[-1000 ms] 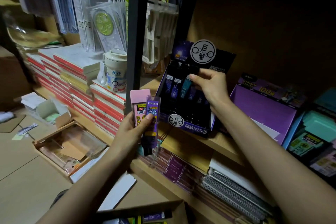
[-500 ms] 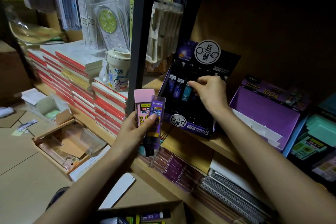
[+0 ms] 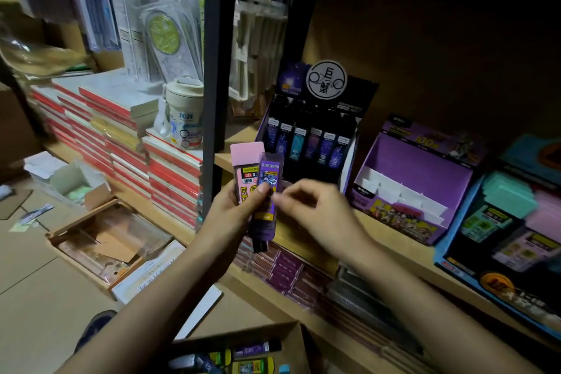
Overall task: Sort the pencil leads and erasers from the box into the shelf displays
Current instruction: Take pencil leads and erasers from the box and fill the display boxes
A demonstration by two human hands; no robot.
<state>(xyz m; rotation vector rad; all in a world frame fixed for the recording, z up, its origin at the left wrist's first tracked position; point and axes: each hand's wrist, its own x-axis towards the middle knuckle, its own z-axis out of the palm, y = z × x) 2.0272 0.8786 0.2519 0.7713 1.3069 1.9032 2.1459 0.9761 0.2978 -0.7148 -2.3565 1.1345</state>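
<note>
Your left hand (image 3: 232,211) has its fingers gripping a pink pack (image 3: 245,161) marked "2B" plus a purple lead case (image 3: 267,212); your right hand (image 3: 315,209) is blurred, so I can't tell its grip; wooden shelf (image 3: 394,249) behind.

- A black upright post (image 3: 217,70) runs from top to floor.
- Stacks of red-edged notebooks (image 3: 170,173) lie just left of the post.
- A white lidded cup (image 3: 185,115) marked 2026 stands on those stacks, beside the post.
- Clear hanging packets (image 3: 164,33), one holding a green disc, hang high to the post's left.
- A wooden tray (image 3: 106,240) sits on the floor, lower left of the post.
- A small open white carton (image 3: 76,185) lies farther left.
- Spiral-bound pads (image 3: 358,291) lie low to the post's right.
</note>
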